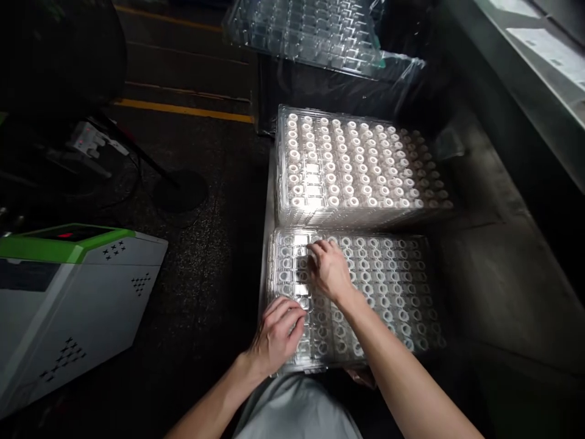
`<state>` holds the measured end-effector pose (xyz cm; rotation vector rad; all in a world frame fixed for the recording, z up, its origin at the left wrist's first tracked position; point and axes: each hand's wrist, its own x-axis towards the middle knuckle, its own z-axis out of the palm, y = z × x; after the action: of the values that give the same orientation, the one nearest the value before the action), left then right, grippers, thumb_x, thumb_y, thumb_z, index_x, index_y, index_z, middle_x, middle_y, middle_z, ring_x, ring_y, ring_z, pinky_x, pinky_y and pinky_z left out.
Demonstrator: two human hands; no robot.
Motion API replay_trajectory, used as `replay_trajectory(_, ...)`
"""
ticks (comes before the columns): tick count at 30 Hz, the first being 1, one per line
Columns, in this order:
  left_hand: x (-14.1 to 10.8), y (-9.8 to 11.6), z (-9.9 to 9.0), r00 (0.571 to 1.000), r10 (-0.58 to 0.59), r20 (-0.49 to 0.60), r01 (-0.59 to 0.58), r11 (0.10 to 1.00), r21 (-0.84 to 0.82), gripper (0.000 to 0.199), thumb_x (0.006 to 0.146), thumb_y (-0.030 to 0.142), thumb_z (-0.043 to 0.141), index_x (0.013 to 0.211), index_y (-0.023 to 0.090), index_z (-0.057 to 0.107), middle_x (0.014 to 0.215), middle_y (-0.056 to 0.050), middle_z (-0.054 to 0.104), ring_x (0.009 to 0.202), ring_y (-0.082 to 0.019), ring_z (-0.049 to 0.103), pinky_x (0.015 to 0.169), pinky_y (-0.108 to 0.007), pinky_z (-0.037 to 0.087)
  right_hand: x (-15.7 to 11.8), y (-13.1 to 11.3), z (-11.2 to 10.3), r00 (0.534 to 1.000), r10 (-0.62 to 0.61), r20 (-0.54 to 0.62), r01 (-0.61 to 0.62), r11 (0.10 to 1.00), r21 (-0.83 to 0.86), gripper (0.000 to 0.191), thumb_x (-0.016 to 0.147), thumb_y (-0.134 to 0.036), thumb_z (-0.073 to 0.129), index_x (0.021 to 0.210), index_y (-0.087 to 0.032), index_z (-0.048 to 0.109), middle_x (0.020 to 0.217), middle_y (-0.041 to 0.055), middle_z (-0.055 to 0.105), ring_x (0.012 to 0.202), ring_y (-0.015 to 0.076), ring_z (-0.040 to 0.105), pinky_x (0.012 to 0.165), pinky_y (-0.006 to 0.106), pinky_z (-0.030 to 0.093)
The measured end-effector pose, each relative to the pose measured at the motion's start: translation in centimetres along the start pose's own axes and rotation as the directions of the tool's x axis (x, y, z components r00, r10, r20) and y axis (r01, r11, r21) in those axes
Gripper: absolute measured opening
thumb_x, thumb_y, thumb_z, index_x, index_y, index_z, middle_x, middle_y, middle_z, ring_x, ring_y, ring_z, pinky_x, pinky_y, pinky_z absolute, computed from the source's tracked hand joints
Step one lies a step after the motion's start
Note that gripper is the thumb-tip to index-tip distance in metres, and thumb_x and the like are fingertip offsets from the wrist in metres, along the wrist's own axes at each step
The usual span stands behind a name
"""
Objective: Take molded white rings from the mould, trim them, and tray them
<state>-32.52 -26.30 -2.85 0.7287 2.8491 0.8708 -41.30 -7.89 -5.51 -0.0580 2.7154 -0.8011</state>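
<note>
Rested on the near tray [269,286], left hand [276,335] curled, right hand [329,268] spread; squares [301,286] filling only its left columns, rings [384,292] bare elsewhere.

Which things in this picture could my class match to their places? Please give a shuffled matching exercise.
Things:
1. left hand
2. right hand
3. far tray of white rings
4. green-and-white machine

Places:
A. just beyond the near tray
B. on the floor, off to the left
C. on the near tray, at its front edge
D. on the near tray, further back

Pairs: 1-C, 2-D, 3-A, 4-B
</note>
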Motion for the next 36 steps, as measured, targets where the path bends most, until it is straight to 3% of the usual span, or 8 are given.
replay_trajectory(5,0.1,-0.3,-0.4,0.999,0.020,-0.027,-0.021,0.999,-0.029,0.018,0.081,0.008,0.069,0.093,0.022,0.066,0.090,0.006,0.066,0.092,0.001,0.059,0.084,-0.011,0.055,-0.5,3.6,-0.6,0.971,0.229,-0.073,-0.219,0.968,0.122,0.037,0.093,-0.020,0.051,0.126,-0.013,0.067,0.119,0.0042,0.062,0.110,0.0174,0.051,0.100,0.034,0.044)
replay_trajectory(10,-0.3,-1.0,-0.6,0.999,0.039,-0.006,-0.039,0.998,-0.055,0.022,0.080,0.006,0.069,0.095,0.021,0.066,0.093,0.005,0.066,0.095,0.001,0.060,0.088,-0.010,0.054,-7.2,7.6,1.4,0.957,0.202,-0.207,-0.162,0.968,0.193,0.031,0.092,-0.026,0.053,0.117,-0.016,0.068,0.110,0.0005,0.064,0.103,0.0147,0.055,0.096,0.032,0.044)
replay_trajectory(15,-0.4,-1.6,-0.7,0.997,0.059,0.051,-0.056,0.997,-0.049,0.019,0.081,0.007,0.070,0.094,0.021,0.067,0.093,0.005,0.067,0.095,0.002,0.059,0.089,-0.009,0.053,-12.3,6.8,3.2,0.961,0.117,-0.252,-0.088,0.988,0.123,0.032,0.098,-0.029,0.047,0.123,-0.017,0.065,0.118,0.0007,0.061,0.110,0.0141,0.050,0.101,0.031,0.044)
replay_trajectory(18,-0.3,-1.7,-0.6,0.994,0.070,0.079,-0.068,0.997,-0.027,0.019,0.081,0.008,0.069,0.094,0.021,0.067,0.093,0.006,0.067,0.094,0.002,0.059,0.089,-0.010,0.052,-11.3,5.3,2.8,0.983,0.079,-0.166,-0.071,0.996,0.054,0.040,0.100,-0.029,0.042,0.134,-0.020,0.061,0.131,0.0030,0.055,0.115,0.0177,0.045,0.102,0.035,0.043)
replay_trajectory(23,-0.5,-1.7,-0.4,0.992,0.069,0.103,-0.070,0.997,0.010,0.019,0.082,0.008,0.069,0.095,0.022,0.068,0.094,0.005,0.068,0.096,0.000,0.060,0.092,-0.012,0.052,-5.5,3.5,1.0,0.997,0.063,-0.053,-0.067,0.995,-0.077,0.053,0.103,-0.033,0.031,0.155,-0.033,0.042,0.150,0.0082,0.039,0.119,0.0255,0.039,0.096,0.043,0.040)
replay_trajectory(25,-0.5,-1.5,-0.4,0.992,0.057,0.111,-0.060,0.998,0.019,0.018,0.082,0.009,0.068,0.094,0.022,0.069,0.093,0.005,0.068,0.095,0.000,0.060,0.092,-0.013,0.051,-3.5,3.0,0.5,0.998,0.069,0.014,-0.067,0.989,-0.129,0.056,0.102,-0.030,0.026,0.157,-0.034,0.038,0.148,0.0117,0.040,0.117,0.0270,0.041,0.095,0.045,0.039)
replay_trajectory(30,-0.5,-1.4,-0.2,0.991,-0.020,0.133,0.022,1.000,-0.016,0.014,0.085,0.012,0.064,0.091,0.023,0.068,0.093,0.007,0.067,0.094,0.002,0.058,0.089,-0.011,0.048,-1.8,2.1,-0.3,0.985,0.109,0.134,-0.086,0.982,-0.170,0.052,0.100,-0.027,0.024,0.142,-0.033,0.055,0.121,0.0132,0.055,0.112,0.0288,0.045,0.094,0.047,0.035)
replay_trajectory(36,-1.5,-2.0,1.7,0.953,-0.199,0.228,0.229,0.967,-0.112,0.020,0.092,0.021,0.050,0.093,0.025,0.070,0.096,0.003,0.068,0.096,-0.001,0.056,0.090,-0.017,0.046,-0.5,2.4,-1.4,0.974,0.093,0.207,-0.066,0.989,-0.132,0.050,0.099,-0.020,0.026,0.133,-0.026,0.061,0.120,0.0138,0.055,0.115,0.0288,0.052,0.097,0.043,0.033)
